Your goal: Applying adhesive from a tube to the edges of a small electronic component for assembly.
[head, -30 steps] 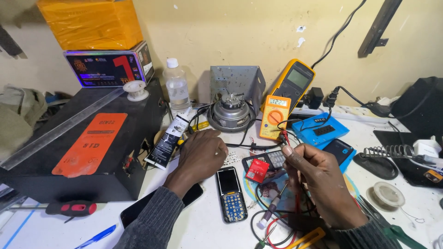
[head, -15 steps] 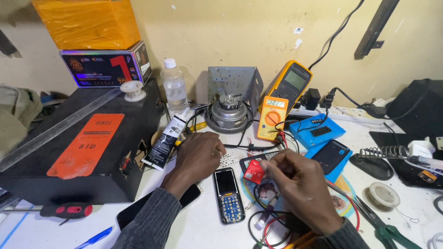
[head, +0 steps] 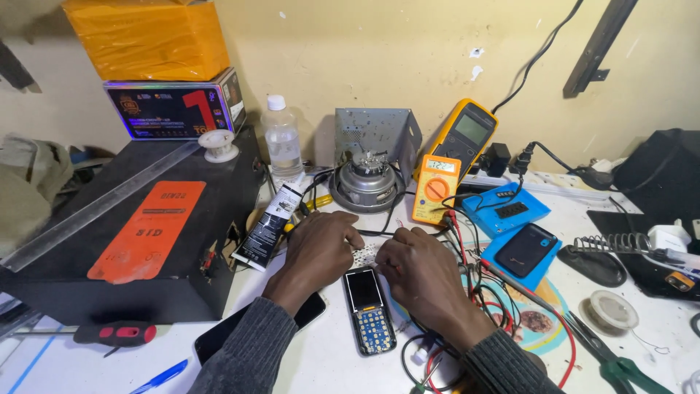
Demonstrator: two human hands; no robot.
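Head view: left hand [head: 319, 244] and right hand [head: 421, 271], fingers pinched on small white perforated board [head: 365, 255] just above opened keypad phone [head: 369, 309]; probing unfinished, orange multimeter [head: 436, 187] behind phone, leads unheld.

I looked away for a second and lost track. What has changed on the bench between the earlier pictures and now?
The right hand came down and left from the red test leads beside the orange multimeter and now meets the left hand over a small white perforated piece, above the keypad phone. The left hand barely shifted. The multimeter, phone and speaker stayed put.
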